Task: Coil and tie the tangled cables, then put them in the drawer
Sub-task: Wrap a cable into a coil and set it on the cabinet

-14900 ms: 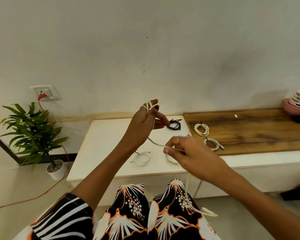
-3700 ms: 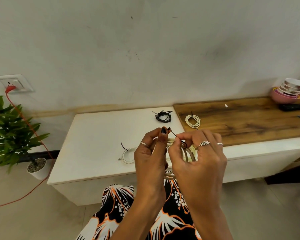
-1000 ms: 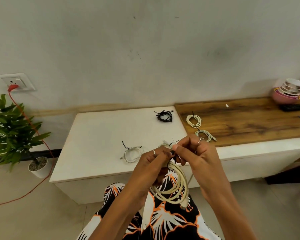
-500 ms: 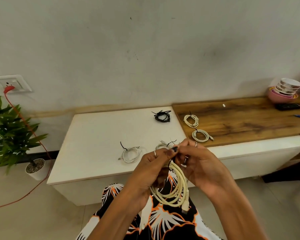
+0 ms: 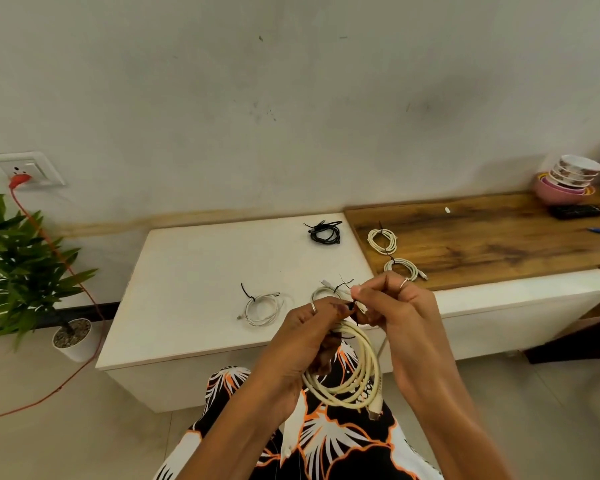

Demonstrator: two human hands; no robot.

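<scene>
Two hands are meeting in front of the person's lap in the head view, both working at the top of a cream cable coil (image 5: pixel 352 368). The left hand (image 5: pixel 305 336) is curling its fingers round the upper part of the coil and holding it so that the loops are hanging down over the patterned garment (image 5: pixel 326 441), with a plug end (image 5: pixel 374 412) dangling at the bottom. The right hand (image 5: pixel 392 306) is pinching a thin black tie (image 5: pixel 352 304) between thumb and forefinger just above the coil, right beside the left hand's fingertips; whether the tie is already closed round the coil cannot be told.

Behind the hands, on the white surface (image 5: pixel 194 271), a small white coil (image 5: pixel 262 308) with a black tie is lying to the left, another white coil (image 5: pixel 326 292) is showing partly behind the hands, and a black coil (image 5: pixel 324 232) is lying near the back edge. On the adjoining wooden surface (image 5: pixel 499 244) two more tied white coils are lying close together, one (image 5: pixel 381 240) behind the other (image 5: pixel 404 267).

Further right on the wood, a stack of bowls (image 5: pixel 568 180) is standing beside a dark flat device (image 5: pixel 577 211). To the left, a potted plant (image 5: pixel 21 271) is standing on the floor, and a red cord (image 5: pixel 66 268) is running down from a wall socket (image 5: pixel 25 169).
</scene>
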